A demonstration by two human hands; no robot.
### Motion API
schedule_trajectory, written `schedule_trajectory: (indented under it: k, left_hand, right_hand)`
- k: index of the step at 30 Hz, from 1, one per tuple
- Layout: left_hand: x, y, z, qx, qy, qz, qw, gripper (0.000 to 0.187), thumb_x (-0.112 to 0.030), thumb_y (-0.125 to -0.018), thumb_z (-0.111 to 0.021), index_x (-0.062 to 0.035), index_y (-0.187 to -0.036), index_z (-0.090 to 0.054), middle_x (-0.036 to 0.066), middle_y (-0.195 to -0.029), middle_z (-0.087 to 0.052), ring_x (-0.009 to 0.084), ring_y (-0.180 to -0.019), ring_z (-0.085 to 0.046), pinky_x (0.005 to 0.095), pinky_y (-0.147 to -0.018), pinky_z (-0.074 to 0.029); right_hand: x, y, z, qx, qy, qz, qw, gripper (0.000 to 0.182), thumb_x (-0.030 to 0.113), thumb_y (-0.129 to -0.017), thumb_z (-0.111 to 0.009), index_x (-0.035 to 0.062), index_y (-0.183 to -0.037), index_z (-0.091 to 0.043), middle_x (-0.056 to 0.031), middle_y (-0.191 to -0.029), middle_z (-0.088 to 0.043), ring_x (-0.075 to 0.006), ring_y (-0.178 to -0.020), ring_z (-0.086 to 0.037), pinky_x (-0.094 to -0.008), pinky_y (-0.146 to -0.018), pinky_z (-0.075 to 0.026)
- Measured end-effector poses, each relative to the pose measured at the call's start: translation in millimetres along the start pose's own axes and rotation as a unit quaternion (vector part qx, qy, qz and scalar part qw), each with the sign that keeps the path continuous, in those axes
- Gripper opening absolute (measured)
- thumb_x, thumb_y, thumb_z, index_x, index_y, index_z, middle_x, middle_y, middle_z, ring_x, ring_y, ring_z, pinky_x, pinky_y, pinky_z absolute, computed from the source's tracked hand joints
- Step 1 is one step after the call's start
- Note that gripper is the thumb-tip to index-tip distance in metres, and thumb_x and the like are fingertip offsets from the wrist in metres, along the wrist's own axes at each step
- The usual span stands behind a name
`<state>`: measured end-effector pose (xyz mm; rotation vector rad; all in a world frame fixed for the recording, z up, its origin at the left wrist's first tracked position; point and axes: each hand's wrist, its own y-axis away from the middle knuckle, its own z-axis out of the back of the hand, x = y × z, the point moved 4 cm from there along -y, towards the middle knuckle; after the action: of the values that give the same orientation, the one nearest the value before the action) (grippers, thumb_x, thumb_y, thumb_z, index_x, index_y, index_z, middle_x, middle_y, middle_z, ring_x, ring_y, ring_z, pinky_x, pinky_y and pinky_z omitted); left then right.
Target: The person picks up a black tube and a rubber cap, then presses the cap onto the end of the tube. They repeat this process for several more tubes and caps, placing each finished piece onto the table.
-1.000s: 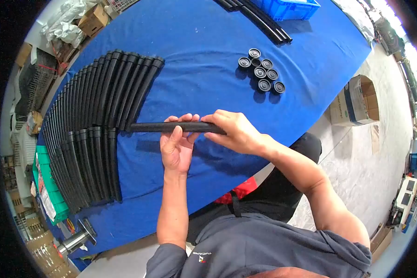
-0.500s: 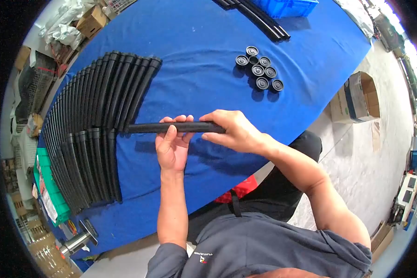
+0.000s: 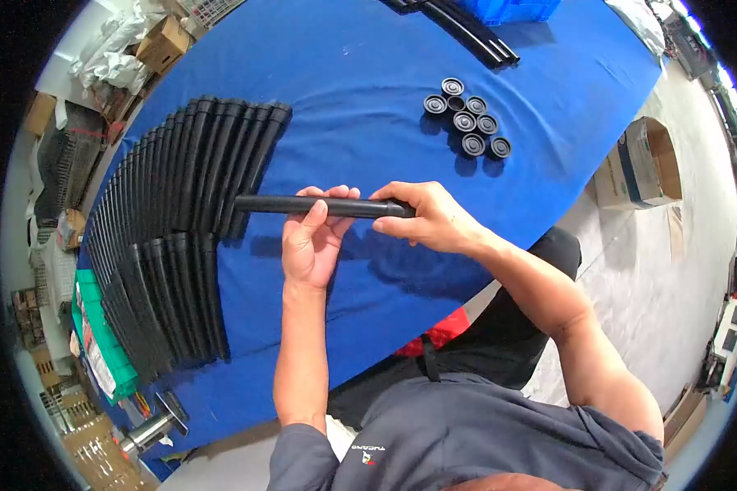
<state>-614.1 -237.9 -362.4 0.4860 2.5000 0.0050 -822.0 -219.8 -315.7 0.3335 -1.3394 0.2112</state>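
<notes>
A black tube [image 3: 264,204] lies nearly level across both hands, above the blue cloth. My left hand [image 3: 313,241] is closed round its middle from below, with the thumb on the near side and fingertips showing beyond it. At the tube's right end, my right hand [image 3: 434,217] grips a slightly wider collar, thumb below and fingers above; the very end is hidden in the palm. The tube's left end reaches over the edge of a large row of similar black tubes [image 3: 195,168]. A second row of black tubes [image 3: 190,295] lies nearer to me.
Several round black caps [image 3: 464,122] sit on the blue cloth [image 3: 344,98]. More black tubes [image 3: 467,33] and a blue crate [image 3: 516,10] are at the far edge. A green tray [image 3: 106,335] and a metal cylinder [image 3: 151,430] stand at left, an open carton [image 3: 643,168] at right.
Both hands have lifted the tube slightly away from me. My right hand has shifted along it, so the collar at the right end now shows. The view has moved a little.
</notes>
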Motion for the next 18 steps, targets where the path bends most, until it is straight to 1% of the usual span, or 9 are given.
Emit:
schedule_trajectory:
  k: [2, 3, 6, 9, 10, 13, 14, 16, 18]
  left_hand:
    - [3, -4, 1, 0.043, 0.017, -0.032, 0.998, 0.020, -0.002, -0.100, -0.063, -0.0054, -0.120, -0.061, 0.022, -0.127, -0.067, 0.0407, -0.129, -0.060, 0.0530, -0.112, -0.050]
    - [5, -4, 3, 0.044, 0.026, -0.031, 0.998, 0.021, -0.002, -0.099, -0.063, -0.0055, -0.120, -0.061, 0.022, -0.127, -0.067, 0.0406, -0.129, -0.059, 0.0533, -0.113, -0.049]
    - [6, 0, 3, 0.038, 0.034, -0.028, 0.998, 0.023, -0.002, -0.098, -0.065, -0.0060, -0.120, -0.061, 0.023, -0.127, -0.067, 0.0404, -0.130, -0.059, 0.0540, -0.113, -0.049]
    - [7, -2, 8, 0.054, 0.049, -0.022, 0.997, 0.025, -0.006, -0.100, -0.065, -0.0052, -0.124, -0.061, 0.021, -0.132, -0.066, 0.0399, -0.135, -0.055, 0.0547, -0.116, -0.046]
    - [7, -1, 8, 0.050, 0.038, -0.029, 0.998, 0.023, -0.007, -0.100, -0.065, -0.0050, -0.123, -0.061, 0.022, -0.132, -0.065, 0.0402, -0.134, -0.055, 0.0547, -0.114, -0.047]
    - [6, 0, 4, 0.033, 0.018, -0.001, 0.999, 0.023, -0.009, -0.100, -0.065, -0.0050, -0.123, -0.062, 0.023, -0.133, -0.064, 0.0405, -0.133, -0.056, 0.0546, -0.112, -0.050]
    - [6, 0, 3, 0.028, 0.019, -0.008, 0.999, 0.022, -0.008, -0.100, -0.066, -0.0049, -0.121, -0.061, 0.024, -0.131, -0.065, 0.0404, -0.131, -0.058, 0.0545, -0.111, -0.051]
    - [7, 0, 2, 0.020, 0.020, -0.017, 0.999, 0.020, -0.007, -0.099, -0.067, -0.0048, -0.118, -0.061, 0.024, -0.127, -0.066, 0.0402, -0.127, -0.061, 0.0542, -0.108, -0.054]
    - [6, 2, 1, 0.030, -0.004, -0.024, 0.999, 0.023, -0.008, -0.099, -0.067, -0.0047, -0.122, -0.060, 0.024, -0.128, -0.066, 0.0400, -0.128, -0.061, 0.0547, -0.109, -0.054]
  right_hand:
    - [2, -3, 3, 0.037, -0.076, -0.059, 0.995, 0.035, 0.028, -0.093, -0.073, -0.0007, -0.113, -0.071, -0.0043, -0.072, -0.065, -0.0117, -0.060, -0.064, -0.0298, -0.055, -0.053]
    - [1, -4, 4, 0.056, -0.114, -0.092, 0.988, 0.035, 0.028, -0.094, -0.073, -0.0013, -0.113, -0.070, -0.0038, -0.072, -0.065, -0.0117, -0.060, -0.064, -0.0295, -0.055, -0.053]
    - [-11, -9, 1, 0.065, -0.133, -0.104, 0.983, 0.036, 0.029, -0.095, -0.072, -0.0026, -0.113, -0.070, -0.0030, -0.072, -0.065, -0.0116, -0.060, -0.064, -0.0288, -0.056, -0.054]
    - [-8, -13, 4, 0.075, -0.076, -0.083, 0.991, 0.036, 0.028, -0.095, -0.072, -0.0027, -0.113, -0.069, -0.0040, -0.074, -0.066, -0.0117, -0.061, -0.064, -0.0289, -0.056, -0.054]
    - [-4, -14, 6, 0.078, -0.050, -0.086, 0.992, 0.035, 0.027, -0.095, -0.072, -0.0028, -0.113, -0.069, -0.0051, -0.074, -0.066, -0.0116, -0.061, -0.065, -0.0287, -0.056, -0.054]
    - [9, -18, 13, 0.076, -0.018, -0.089, 0.993, 0.036, 0.029, -0.095, -0.074, -0.0018, -0.113, -0.069, -0.0037, -0.076, -0.065, -0.0103, -0.064, -0.062, -0.0273, -0.059, -0.051]
    - [14, -20, 17, 0.090, -0.010, -0.099, 0.991, 0.036, 0.029, -0.095, -0.074, -0.0017, -0.113, -0.070, -0.0041, -0.077, -0.066, -0.0106, -0.064, -0.063, -0.0272, -0.059, -0.052]
    - [2, -20, 13, 0.102, -0.083, -0.124, 0.984, 0.036, 0.028, -0.094, -0.074, -0.0020, -0.113, -0.070, -0.0038, -0.076, -0.066, -0.0104, -0.064, -0.063, -0.0269, -0.059, -0.052]
    - [-4, -15, 9, 0.103, -0.143, -0.137, 0.975, 0.035, 0.025, -0.093, -0.075, -0.0027, -0.114, -0.069, -0.0034, -0.074, -0.066, -0.0105, -0.064, -0.064, -0.0263, -0.058, -0.051]
